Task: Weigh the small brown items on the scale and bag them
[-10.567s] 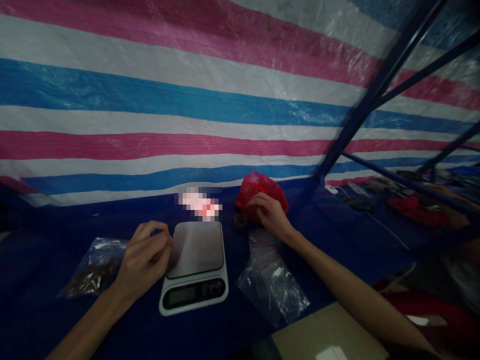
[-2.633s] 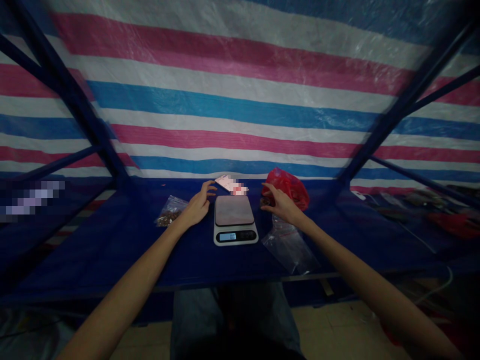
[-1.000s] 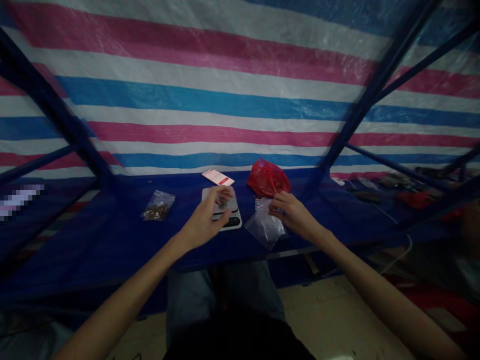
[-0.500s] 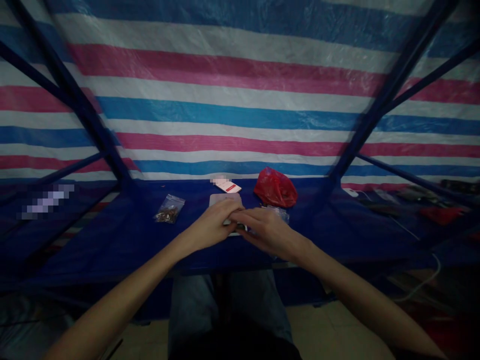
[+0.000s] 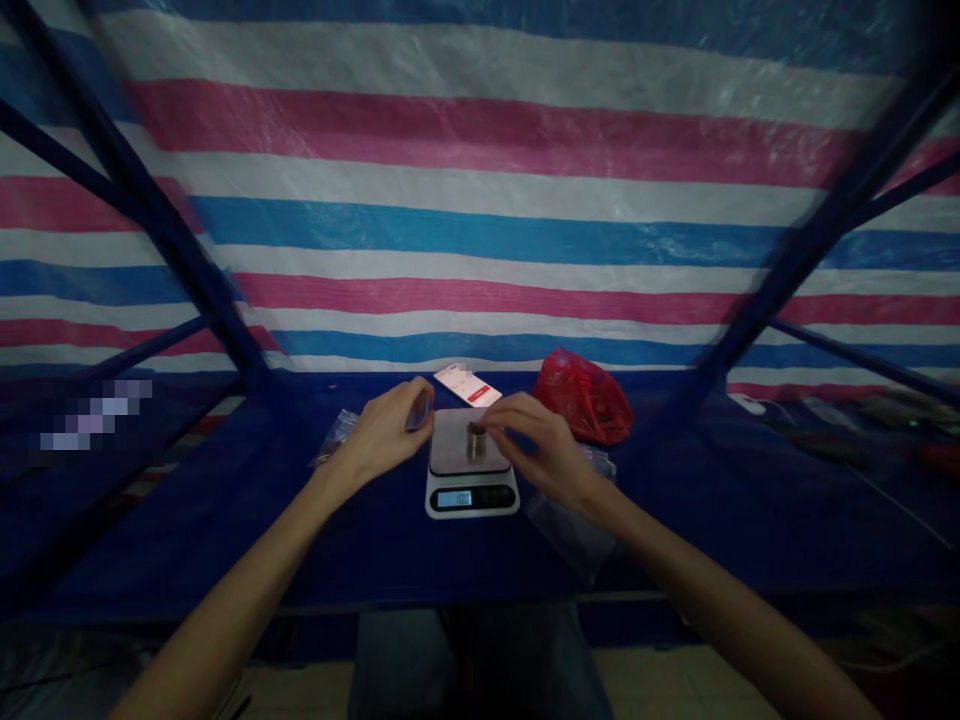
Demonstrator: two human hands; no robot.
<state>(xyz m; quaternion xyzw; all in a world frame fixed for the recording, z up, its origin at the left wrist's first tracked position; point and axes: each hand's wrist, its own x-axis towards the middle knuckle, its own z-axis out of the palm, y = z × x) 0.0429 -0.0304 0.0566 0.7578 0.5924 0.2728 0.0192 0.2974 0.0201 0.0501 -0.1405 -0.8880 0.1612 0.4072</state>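
A white digital kitchen scale (image 5: 472, 506) stands mid-table, its lit display showing what looks like 100. On its grey platform stands a small dark cylinder (image 5: 476, 441). My right hand (image 5: 536, 445) hovers just beside it with the fingers apart, holding nothing. My left hand (image 5: 386, 430) is at the platform's left edge, pinching a thin dark flat piece (image 5: 420, 410) that I cannot identify. A clear zip bag (image 5: 570, 535) lies under my right wrist. Behind my left hand, a second zip bag (image 5: 335, 438) is mostly hidden.
A red plastic bag (image 5: 583, 397) and a white-and-red card (image 5: 466, 385) lie beyond the scale on the dark blue table cover (image 5: 187, 540). A striped tarp (image 5: 480, 250) on blue poles (image 5: 165, 240) stands behind. Dim cables and objects lie far right.
My hands have parted after meeting over the scale. The dark cylinder now shows on the platform, and my view has shifted slightly.
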